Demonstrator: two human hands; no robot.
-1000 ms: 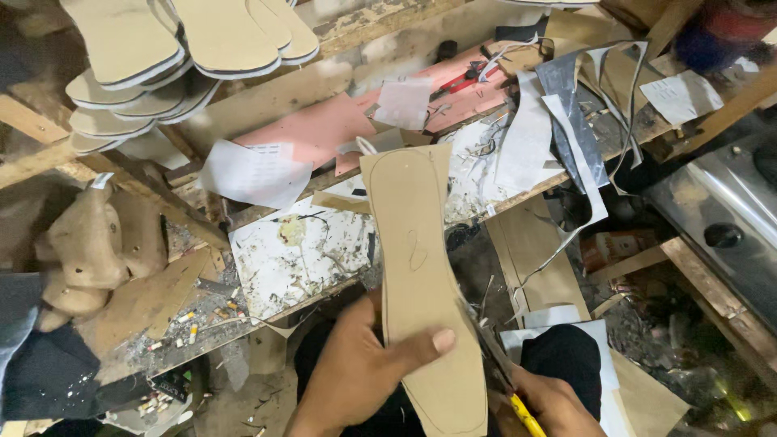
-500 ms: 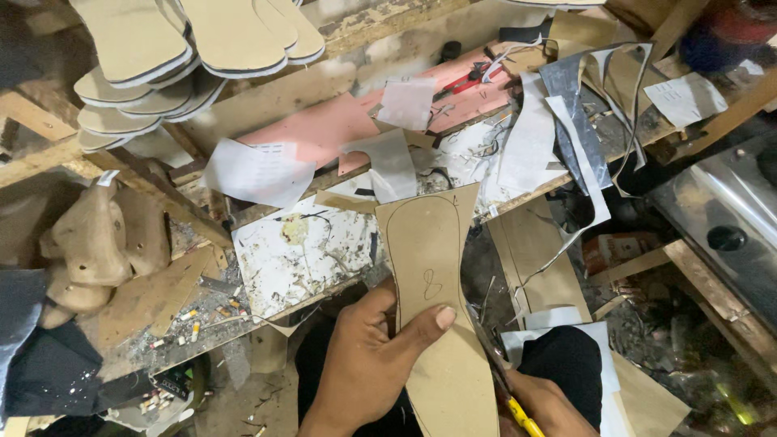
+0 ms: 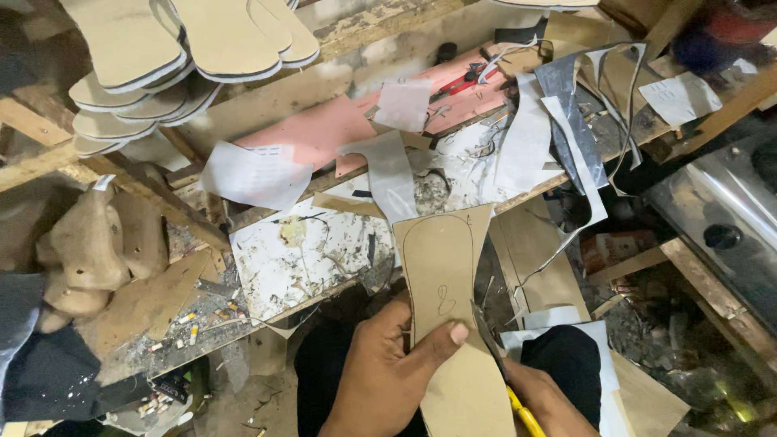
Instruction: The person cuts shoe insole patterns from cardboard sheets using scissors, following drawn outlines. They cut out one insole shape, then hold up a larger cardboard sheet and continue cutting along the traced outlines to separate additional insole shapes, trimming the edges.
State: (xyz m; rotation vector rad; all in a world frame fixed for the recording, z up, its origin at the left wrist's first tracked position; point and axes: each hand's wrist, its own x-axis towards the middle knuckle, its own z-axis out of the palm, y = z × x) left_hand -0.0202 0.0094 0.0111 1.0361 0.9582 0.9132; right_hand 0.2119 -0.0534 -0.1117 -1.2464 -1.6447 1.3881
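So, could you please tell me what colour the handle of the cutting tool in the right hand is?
Yellow handle, seen in the head view.

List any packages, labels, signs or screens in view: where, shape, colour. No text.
Small carton: floor right of the bench, boxy, reddish-brown and white, part hidden.
Paper slip: bench left of centre, white, roughly rectangular, faint print.
Paper slip: upper right on the wooden ledge, white, creased.
Paper square: on the pink sheet, pale, blank-looking.
Cardboard piece: under the left hand, tan, with a drawn sole outline and one handwritten mark.
No signs or screens.
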